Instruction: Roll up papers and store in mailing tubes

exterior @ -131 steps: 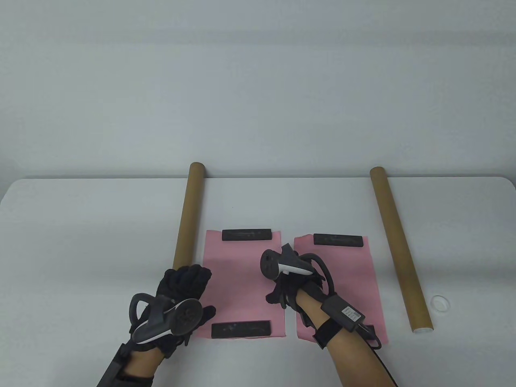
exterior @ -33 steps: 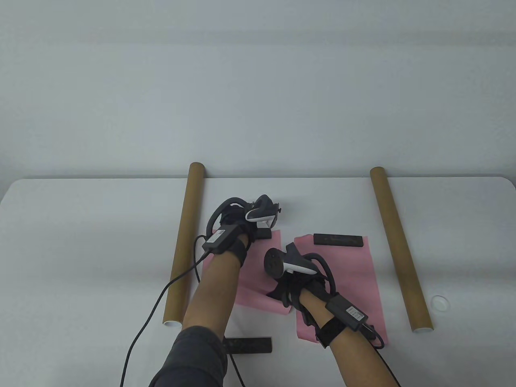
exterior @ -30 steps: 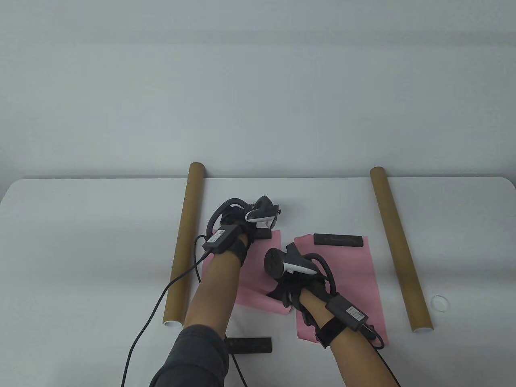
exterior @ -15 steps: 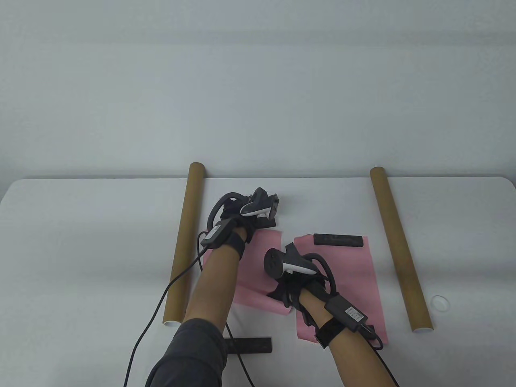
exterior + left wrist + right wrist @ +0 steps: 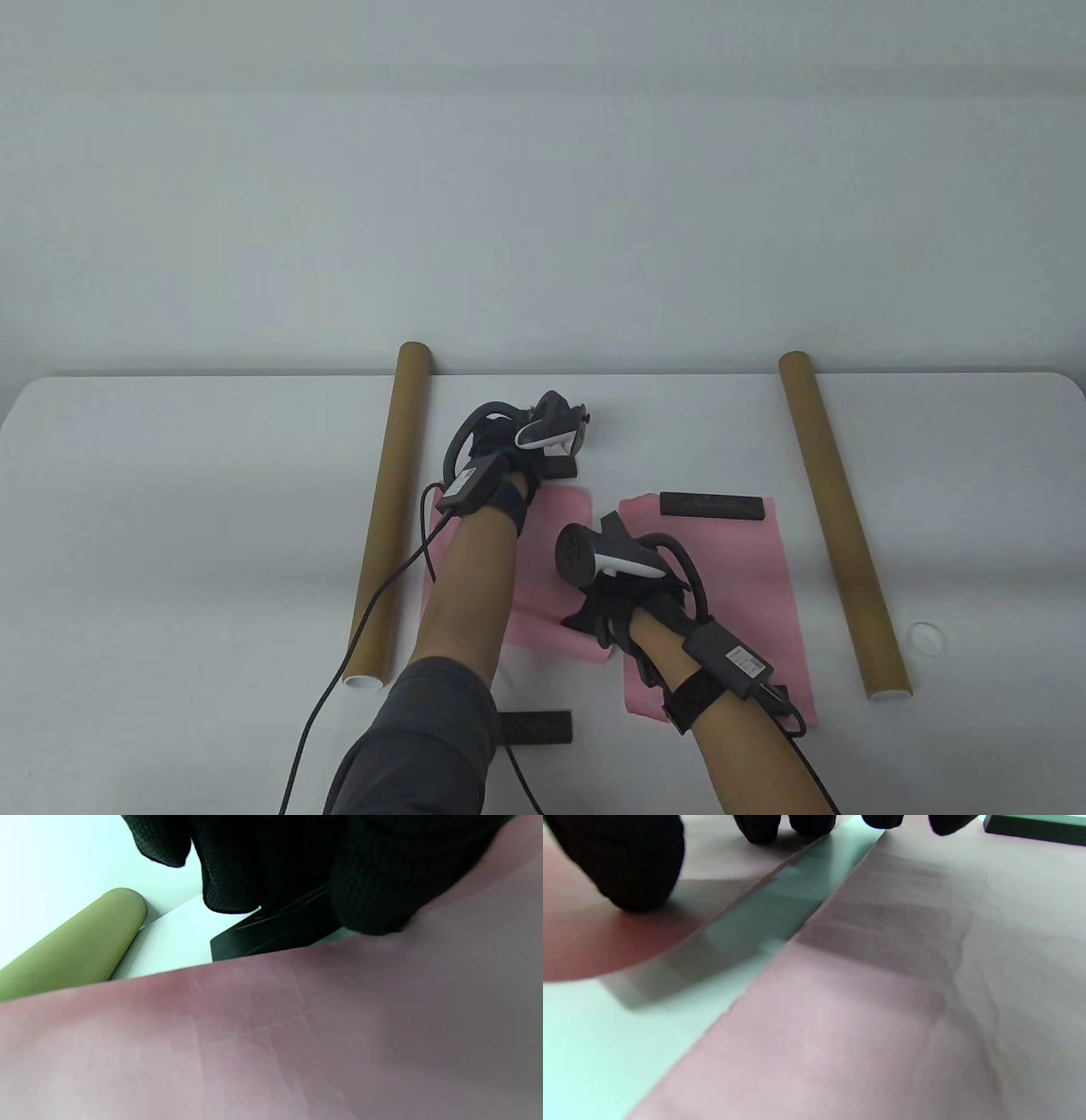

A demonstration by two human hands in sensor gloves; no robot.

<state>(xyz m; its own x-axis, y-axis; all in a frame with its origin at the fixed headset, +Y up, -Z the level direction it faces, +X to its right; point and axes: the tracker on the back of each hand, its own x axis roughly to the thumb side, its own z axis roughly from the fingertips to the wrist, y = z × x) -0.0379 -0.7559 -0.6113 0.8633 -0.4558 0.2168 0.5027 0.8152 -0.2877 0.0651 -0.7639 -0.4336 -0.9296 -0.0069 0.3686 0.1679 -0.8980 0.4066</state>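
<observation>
The left hand (image 5: 509,446) reaches past the far edge of the left pink paper (image 5: 551,543), its fingers (image 5: 369,895) curled on the black weight bar (image 5: 271,935), which now sits just off the sheet on the counter (image 5: 212,475). The right hand (image 5: 624,598) presses flat on the paper's near right part, fingers (image 5: 636,866) spread and holding nothing.

With both weights off, including the near weight bar (image 5: 536,727) lying on the counter, this sheet could spring or skew; its near edge already lifts and overlaps the right pink paper (image 5: 747,586). If the right hand slips, the two sheets may drag together. The right sheet keeps a weight bar (image 5: 714,506) at its far end. The left mailing tube (image 5: 386,518) and right mailing tube (image 5: 840,526) lie to either side, and a skewed roll may not fit inside.
</observation>
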